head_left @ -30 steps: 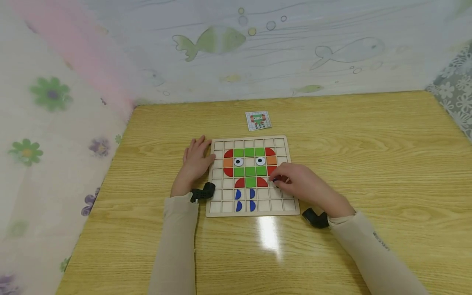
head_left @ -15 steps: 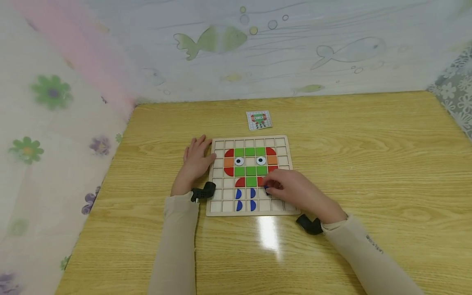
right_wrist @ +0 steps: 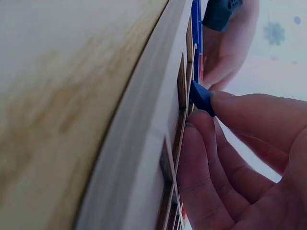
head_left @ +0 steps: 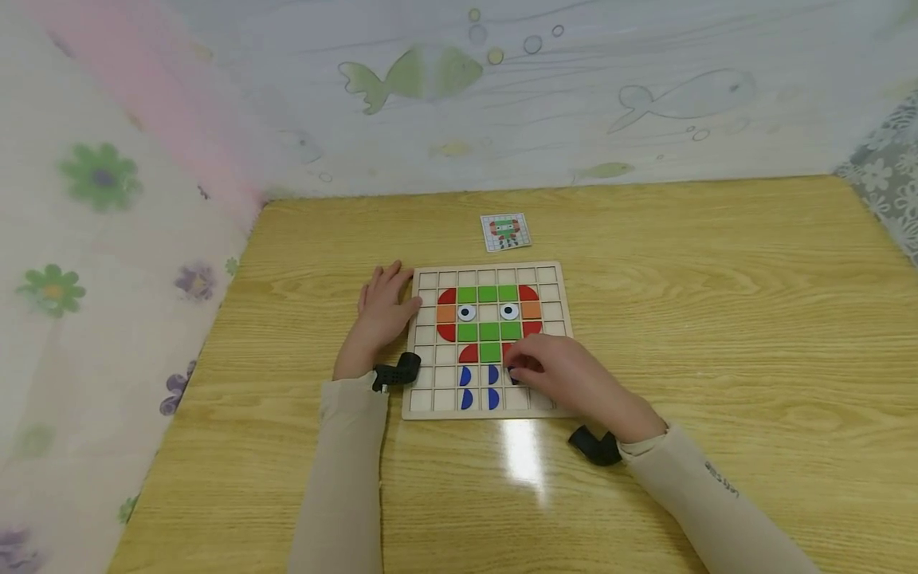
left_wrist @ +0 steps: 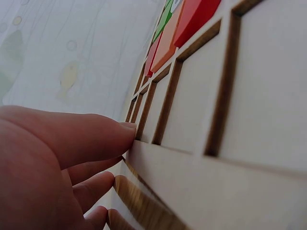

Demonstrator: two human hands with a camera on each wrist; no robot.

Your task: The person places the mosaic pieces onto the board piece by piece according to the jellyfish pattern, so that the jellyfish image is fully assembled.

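A wooden grid board (head_left: 433, 405) lies on the table, holding green squares (head_left: 488, 295), orange squares (head_left: 445, 313), red quarter-round pieces (head_left: 468, 353) and two round eye pieces (head_left: 508, 311). Below them, several blue half-round pieces (head_left: 466, 399) sit in the lower cells. My right hand (head_left: 570, 375) pinches another blue half-round piece (right_wrist: 201, 97) between thumb and fingertips, right at a lower cell beside the others. Along the board's left edge my left hand (head_left: 383, 315) rests with fingers extended; its thumb (left_wrist: 103, 135) touches the rim.
A small picture card (head_left: 505, 232) showing a similar coloured figure lies behind the board. The wooden table (head_left: 681, 279) meets a wall (head_left: 545, 104) with fish drawings at the back. Black wrist-worn devices (head_left: 595, 445) sit close to the board's lower corners.
My right hand has moved left and slightly down over the board with the blue half-round piece, from the right side to a lower cell. The left hand stays at the edge.
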